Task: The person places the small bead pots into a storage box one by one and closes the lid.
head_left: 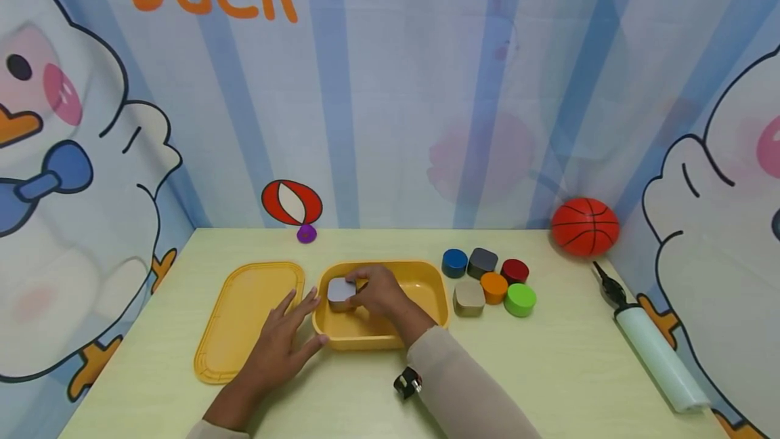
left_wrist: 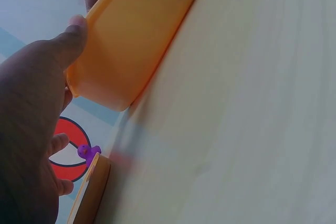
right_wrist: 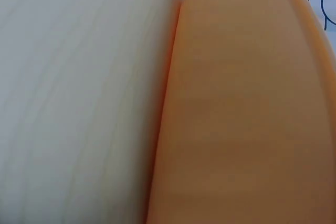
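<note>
In the head view my right hand point(head_left: 379, 290) reaches into a yellow plastic container point(head_left: 380, 343). Its thumb and fingers pinch a pale grey rounded-square block point(head_left: 341, 293) at the container's left end. My left hand point(head_left: 280, 344) is spread with straight fingers against the left end of the container, thumb at the near corner. From the left wrist, the thumb of my left hand point(left_wrist: 31, 77) shows right at the rim of the container point(left_wrist: 126, 40). The right wrist view is mostly filled by the container's outer side point(right_wrist: 247, 103); the block is hidden there.
A flat yellow lid point(head_left: 244, 310) lies left of the container. To the right sit several blocks: blue point(head_left: 454, 263), dark grey point(head_left: 483, 262), red point(head_left: 514, 272), orange point(head_left: 494, 288), green point(head_left: 521, 300) and beige point(head_left: 468, 298). Farther right are a toy basketball point(head_left: 585, 227) and a pump point(head_left: 658, 354).
</note>
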Demonstrator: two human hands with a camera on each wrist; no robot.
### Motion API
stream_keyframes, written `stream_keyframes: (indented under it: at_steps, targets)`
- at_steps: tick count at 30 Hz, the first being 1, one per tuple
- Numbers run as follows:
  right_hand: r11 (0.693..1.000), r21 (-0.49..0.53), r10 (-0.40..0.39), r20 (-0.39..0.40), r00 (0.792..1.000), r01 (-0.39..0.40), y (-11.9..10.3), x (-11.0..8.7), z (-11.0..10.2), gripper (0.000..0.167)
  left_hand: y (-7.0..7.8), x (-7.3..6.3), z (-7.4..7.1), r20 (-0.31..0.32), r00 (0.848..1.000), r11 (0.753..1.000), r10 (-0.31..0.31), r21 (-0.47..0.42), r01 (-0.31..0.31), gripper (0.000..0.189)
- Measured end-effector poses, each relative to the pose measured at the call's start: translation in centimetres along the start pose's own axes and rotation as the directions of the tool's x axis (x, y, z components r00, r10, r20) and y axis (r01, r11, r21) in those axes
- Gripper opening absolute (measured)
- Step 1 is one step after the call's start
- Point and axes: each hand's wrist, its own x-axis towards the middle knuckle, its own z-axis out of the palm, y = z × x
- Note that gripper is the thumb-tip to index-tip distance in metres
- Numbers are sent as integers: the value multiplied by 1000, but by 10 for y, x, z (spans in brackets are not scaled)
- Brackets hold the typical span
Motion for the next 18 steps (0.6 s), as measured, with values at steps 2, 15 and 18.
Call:
stream_keyframes:
  at_steps: [2,15,18]
  targets:
    - [1000,-9,-1,1,1000,1,-1,-1,1,46,-1,0,0,-3,1000,1000,2,0,-2,64]
    - [998,-57,-19,-22,1000,18,-5,-8,-2,45,-4,1,2,-10,1000,1000,16,-1,-16,64]
    - [996,-83,-25,-27,999,23,-7,-12,-8,45,-4,1,2,-9,1000,1000,13,-1,-13,65]
